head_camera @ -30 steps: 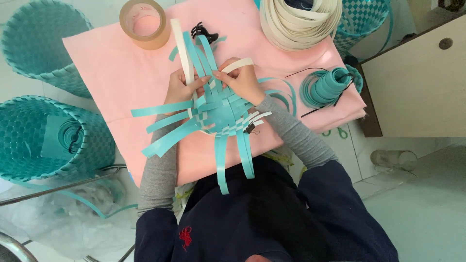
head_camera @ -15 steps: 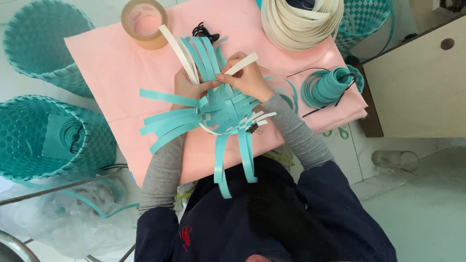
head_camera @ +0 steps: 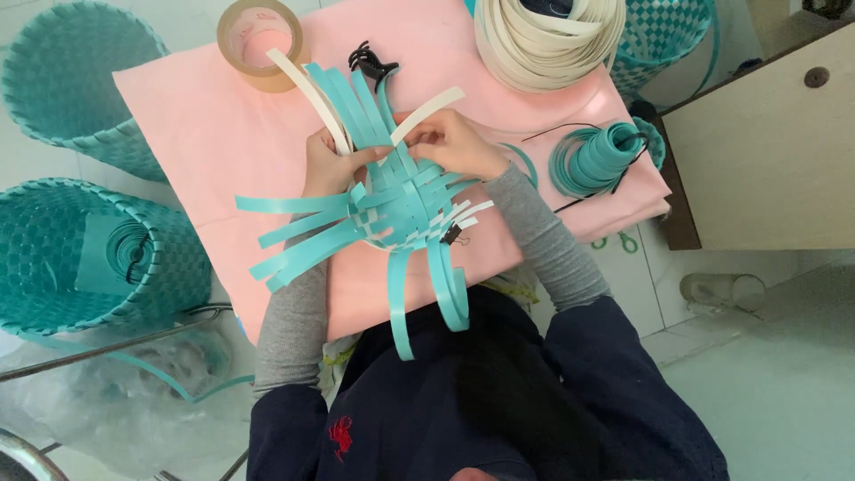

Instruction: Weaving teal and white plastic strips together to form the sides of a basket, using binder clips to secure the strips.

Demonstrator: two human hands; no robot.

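Woven mat of flat turquoise plastic strips (head_camera: 401, 200), loose ends fanning outward, lying on pink cloth-covered table (head_camera: 205, 116), directly ahead of torso. Left hand (head_camera: 331, 167) pressed on upper left edge of weave, fingers curled closed over strip ends beside curved cream strip (head_camera: 312, 93). Right hand (head_camera: 450, 142) at upper right edge, fingers pinched shut on short cream plastic strip (head_camera: 429, 113) that slants up and right. Long axis of that strip roughly diagonal, its lower end meeting weave between both hands; right hand nearer and already gripping. Upright turquoise strips rising between hands, away from body.

Black binder clip (head_camera: 454, 235) on lower right rim of weave; black claw clip (head_camera: 371, 61) beyond strips. Roll of tan packing tape (head_camera: 258, 44) at far left of table, well apart from hands. Coil of cream strip (head_camera: 548, 40) at far edge, coil of turquoise strip (head_camera: 597, 158) just right of right forearm.

Containers: two turquoise woven baskets on the left. Nearer basket (head_camera: 53, 258) holding small turquoise coil (head_camera: 129, 251) and flat turquoise piece; farther basket (head_camera: 67, 76) contents not discernible. Third turquoise basket (head_camera: 663, 36) top right, mostly hidden behind cream coil.
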